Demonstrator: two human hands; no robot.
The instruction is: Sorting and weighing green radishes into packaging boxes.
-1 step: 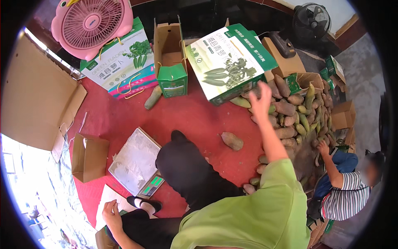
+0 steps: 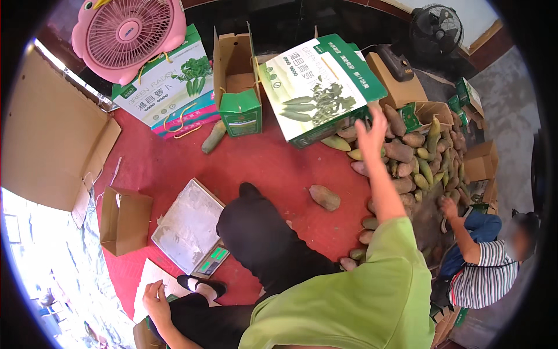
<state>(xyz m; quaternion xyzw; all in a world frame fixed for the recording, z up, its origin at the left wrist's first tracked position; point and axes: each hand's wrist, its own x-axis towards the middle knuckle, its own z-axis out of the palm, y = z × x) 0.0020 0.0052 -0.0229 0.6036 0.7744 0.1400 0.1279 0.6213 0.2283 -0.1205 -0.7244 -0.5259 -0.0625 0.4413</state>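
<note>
My right hand (image 2: 372, 131) reaches out at the near right corner of a white and green radish carton (image 2: 317, 87), fingers spread. Whether the fingertips touch the carton, I cannot tell. Just beyond and below this hand lies a big heap of green and brownish radishes (image 2: 400, 152). My left hand (image 2: 156, 301) rests by my knee at the lower left, its fingers curled together with nothing visible in them. A single radish (image 2: 324, 198) lies apart on the red floor covering.
A scale (image 2: 189, 224) lies left of my leg, beside an open brown box (image 2: 125, 221). At the back are a pink fan (image 2: 129, 30), an open carton (image 2: 239, 81) and a black fan (image 2: 437, 29). A person in a striped shirt (image 2: 485, 282) handles the heap at right.
My right hand has shifted slightly to the right along the carton's corner. The carton has moved a little to the left. My left hand stays in place.
</note>
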